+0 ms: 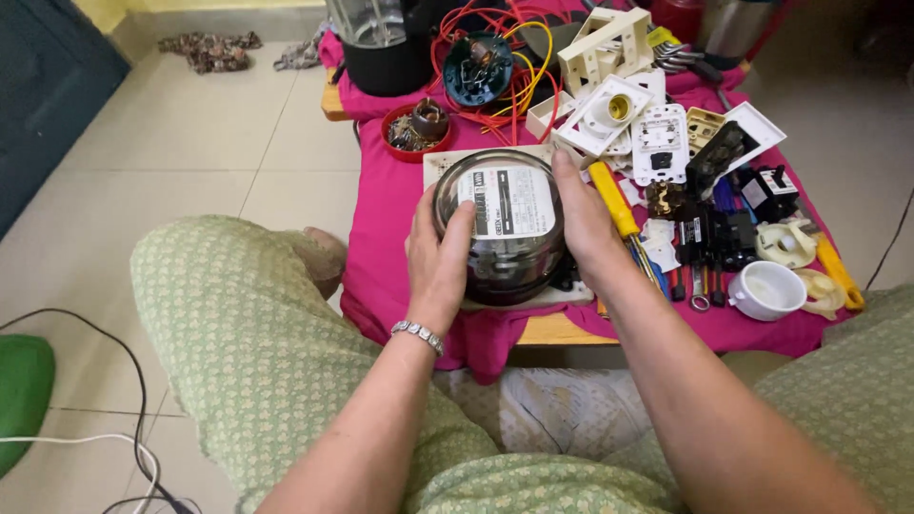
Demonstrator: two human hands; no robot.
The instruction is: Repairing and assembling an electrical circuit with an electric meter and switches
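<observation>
**Both hands around a glass-domed meter on a crowded pink table**

The person sits low on the tiled floor (190, 143), knees in pale green patterned cloth spread to either side, and reaches forward to a small table (547, 330) draped in a bright pink cloth (381, 228). On its near edge sits a round electric meter (502, 221) with a clear glass dome and a white label across its face, resting on a pale square base. The left hand (440, 259), with a silver bracelet (417, 335) at the wrist, cups the left side of the dome, thumb laid over the glass. The right hand (583, 217) presses flat against the right side, fingers pointing away towards the far end. Each grip is closed around the meter, so the dome is held between the two palms.

Just right of the right hand lies a yellow-handled screwdriver (613, 198). Beyond it the cloth is thick with parts: white switch plates and sockets (657, 143), black plugs and breakers (728, 233), a white cup (766, 289) near the right edge. Just behind the meter, to the left, stands a small red dish (416, 131) of screws and bits, and beyond it a tangle of red and yellow wires (519, 81) around a dark green round fitting (478, 69). A black appliance base (386, 57) stands at the far left of the table.

On the floor to the near left, a green object (21, 390) shows at the frame's edge, with black and white cables (133, 419) running past it.
</observation>
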